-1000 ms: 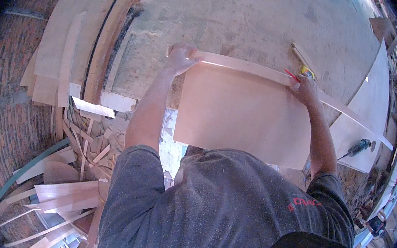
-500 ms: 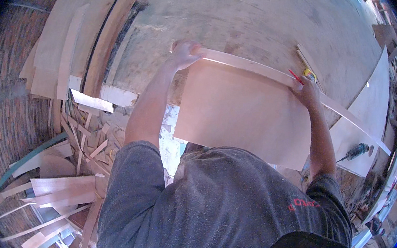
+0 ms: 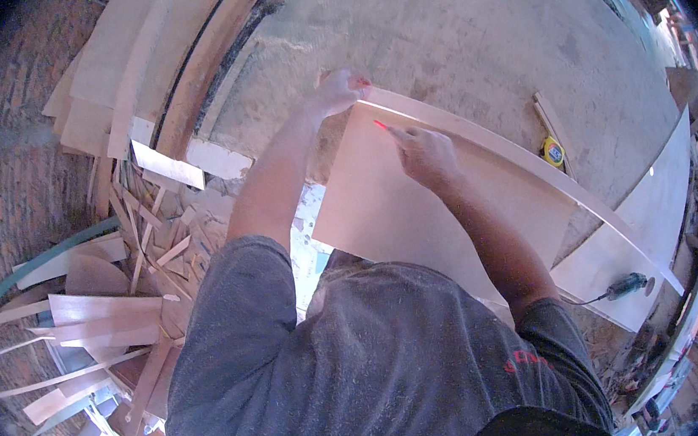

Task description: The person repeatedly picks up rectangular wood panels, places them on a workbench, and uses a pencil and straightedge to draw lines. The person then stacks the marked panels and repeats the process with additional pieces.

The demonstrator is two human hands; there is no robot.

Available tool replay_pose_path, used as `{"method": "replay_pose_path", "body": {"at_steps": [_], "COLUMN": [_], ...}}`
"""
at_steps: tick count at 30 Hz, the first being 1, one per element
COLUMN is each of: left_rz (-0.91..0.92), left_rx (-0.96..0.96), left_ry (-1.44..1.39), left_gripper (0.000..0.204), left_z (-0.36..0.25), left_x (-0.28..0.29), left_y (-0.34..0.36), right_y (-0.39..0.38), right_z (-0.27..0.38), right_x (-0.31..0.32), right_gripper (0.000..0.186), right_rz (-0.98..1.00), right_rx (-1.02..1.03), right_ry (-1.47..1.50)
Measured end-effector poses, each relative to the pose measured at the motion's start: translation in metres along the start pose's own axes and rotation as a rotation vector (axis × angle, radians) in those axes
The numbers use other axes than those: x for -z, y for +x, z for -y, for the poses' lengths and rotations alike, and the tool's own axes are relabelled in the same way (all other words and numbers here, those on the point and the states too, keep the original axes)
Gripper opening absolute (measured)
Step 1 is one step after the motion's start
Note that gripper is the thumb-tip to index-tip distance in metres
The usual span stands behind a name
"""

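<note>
Left grip (image 3: pixel 342 91) is closed around the near-left end of a long wooden strip (image 3: pixel 521 157), while the right grip (image 3: pixel 428 157) pinches a red pencil (image 3: pixel 382 125) just below it. Under the pencil lies a pale board (image 3: pixel 381 202), with the strip running along its far edge and on past its right corner. So the strip seems lined up and the pencil ready; no drawn line can be made out, so any marking looks yet to be done. Farther out, a yellow tape measure (image 3: pixel 552 151) rests unheld on the counter (image 3: pixel 432 39), and a grinder (image 3: pixel 626 285) lies to the right, untouched.
</note>
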State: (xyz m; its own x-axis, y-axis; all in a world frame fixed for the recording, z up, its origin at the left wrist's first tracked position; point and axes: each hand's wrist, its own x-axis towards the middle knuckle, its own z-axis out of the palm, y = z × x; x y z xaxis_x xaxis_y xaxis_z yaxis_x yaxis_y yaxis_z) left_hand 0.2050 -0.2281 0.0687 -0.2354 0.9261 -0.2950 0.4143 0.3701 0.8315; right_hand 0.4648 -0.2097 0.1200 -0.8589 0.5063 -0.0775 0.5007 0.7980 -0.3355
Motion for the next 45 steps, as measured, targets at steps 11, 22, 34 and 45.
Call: {"method": "replay_pose_path", "body": {"at_steps": [11,22,34,45], "left_rz": [0.004,0.008,-0.881,-0.215], "left_rx": [-0.118,-0.114,-0.089,0.542], "left_ry": [0.119,0.016,0.405,-0.116], "left_gripper": [0.031,0.033,0.069,0.072], "left_z": [0.023,0.033,-0.001,0.097], "left_x": [-0.003,-0.006,-0.044,-0.085], "left_y": [0.009,0.014,-0.165,-0.236], "right_y": [0.067,0.009,-0.131,-0.145], "right_z": [0.014,-0.003,-0.203,-0.375], "right_x": [-0.03,0.047,0.045,0.075], "right_gripper": [0.033,0.03,0.047,0.062], "right_rz": [0.016,-0.212,-0.265,-0.321], "right_rx": [0.061,-0.14,-0.281,-0.596], "right_ry": [-0.179,-0.002,-0.081,-0.363]}}
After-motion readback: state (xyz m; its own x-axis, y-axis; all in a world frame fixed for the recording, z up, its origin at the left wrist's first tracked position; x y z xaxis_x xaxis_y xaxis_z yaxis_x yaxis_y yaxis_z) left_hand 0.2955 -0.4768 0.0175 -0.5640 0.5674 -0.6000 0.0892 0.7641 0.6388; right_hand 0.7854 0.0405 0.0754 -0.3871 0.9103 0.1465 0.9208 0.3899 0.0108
